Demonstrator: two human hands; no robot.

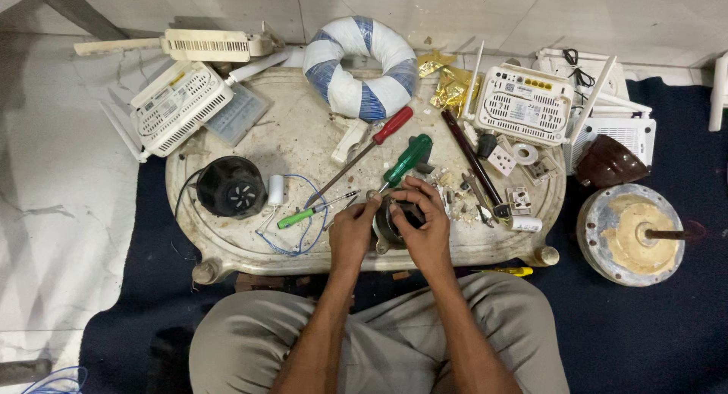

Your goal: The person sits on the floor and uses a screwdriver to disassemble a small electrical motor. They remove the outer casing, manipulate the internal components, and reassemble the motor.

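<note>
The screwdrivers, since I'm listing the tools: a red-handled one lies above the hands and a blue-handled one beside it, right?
Not quite: in the head view the one beside the red-handled screwdriver is green-handled, not blue. Both lie above the hands.

A small round metal motor part (394, 221) sits at the table's (303, 147) six o'clock edge, between both hands. A black round motor (231, 186) lies at nine o'clock. A blue-and-white wire ring (360, 66) lies at twelve o'clock.
</note>
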